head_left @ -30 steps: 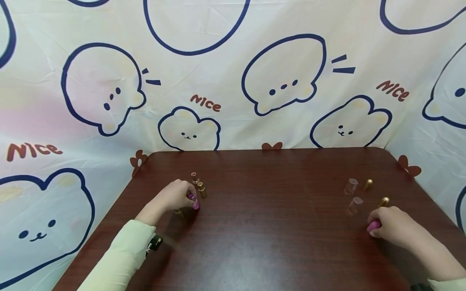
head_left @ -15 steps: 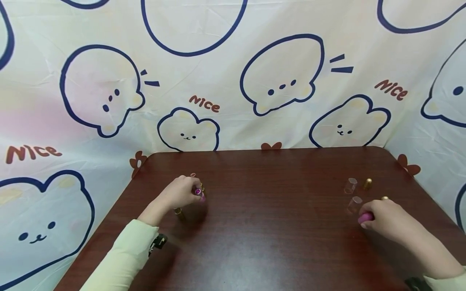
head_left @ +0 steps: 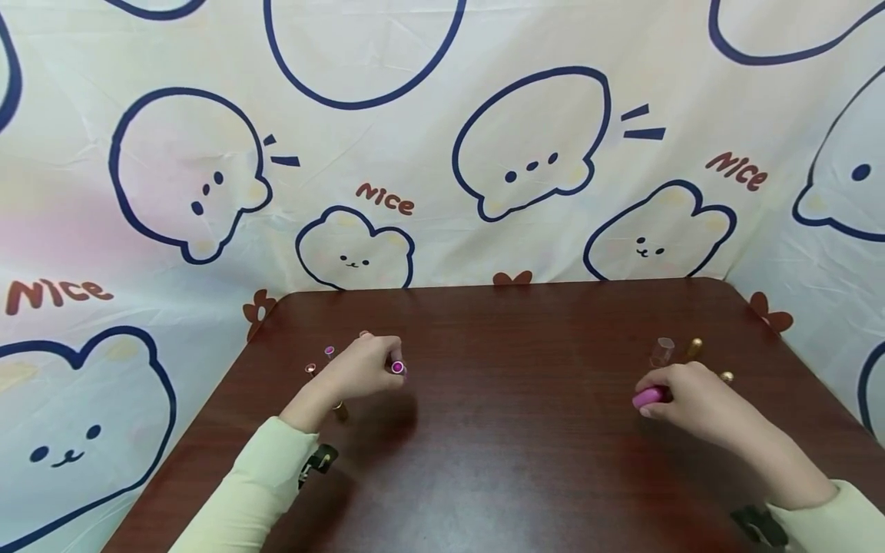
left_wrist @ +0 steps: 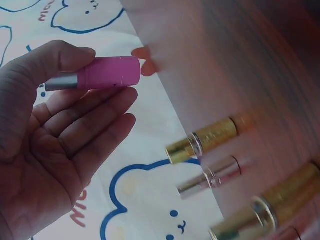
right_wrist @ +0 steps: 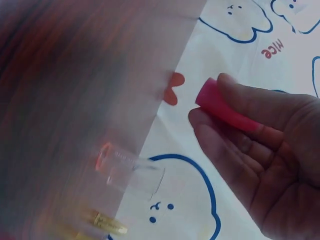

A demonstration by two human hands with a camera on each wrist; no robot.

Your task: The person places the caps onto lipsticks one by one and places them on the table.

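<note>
My left hand [head_left: 362,367] pinches a pink lipstick tube [left_wrist: 112,72] between thumb and fingers, above the left side of the table. Its silver collar lies under the thumb in the left wrist view. On the right, my right hand [head_left: 701,403] grips a pink lipstick cap [right_wrist: 217,102] with its rounded end showing in the head view. Beneath and beside the left hand stand several other lipstick tubes, among them a gold tube [left_wrist: 215,137] and a slim rose-gold tube [left_wrist: 210,177]. The left hand partly hides this group in the head view.
Behind the right hand are a clear cap [head_left: 662,352], a gold bullet-shaped cap [head_left: 694,349] and another gold cap [head_left: 726,377], partly hidden. The brown table [head_left: 512,430] meets a bear-print cloth [head_left: 429,138] at its back and sides.
The left hand has lifted the pink tube and moved right, uncovering tubes at its left. The right hand has carried the pink cap leftward, now covering the nearer clear cap.
</note>
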